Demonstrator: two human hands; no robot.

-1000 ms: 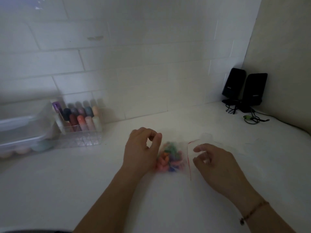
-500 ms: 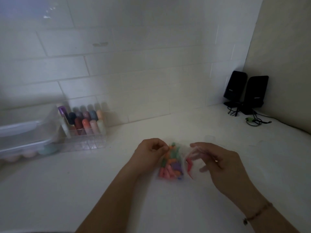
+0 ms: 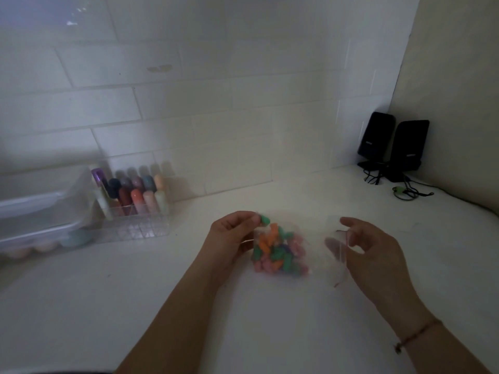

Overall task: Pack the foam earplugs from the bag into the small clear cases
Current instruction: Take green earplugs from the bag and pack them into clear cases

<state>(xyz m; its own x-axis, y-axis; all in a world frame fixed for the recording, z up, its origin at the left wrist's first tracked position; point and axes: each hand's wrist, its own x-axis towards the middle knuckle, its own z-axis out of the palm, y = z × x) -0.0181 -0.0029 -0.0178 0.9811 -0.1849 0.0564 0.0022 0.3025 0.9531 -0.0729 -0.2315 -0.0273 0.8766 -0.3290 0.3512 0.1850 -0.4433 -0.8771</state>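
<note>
Fingers and thumb of the left hand pinch one edge of a clear bag; the right hand pinches the opposite edge, beside its red seal strip. Between the hands the bag is stretched just above a white counter. Green, orange, pink and purple earplugs cluster in its left part. Farther left, a clear organizer of coloured tubes stands beside plastic boxes against a tiled wall. Two black speakers sit in the far right corner.
</note>
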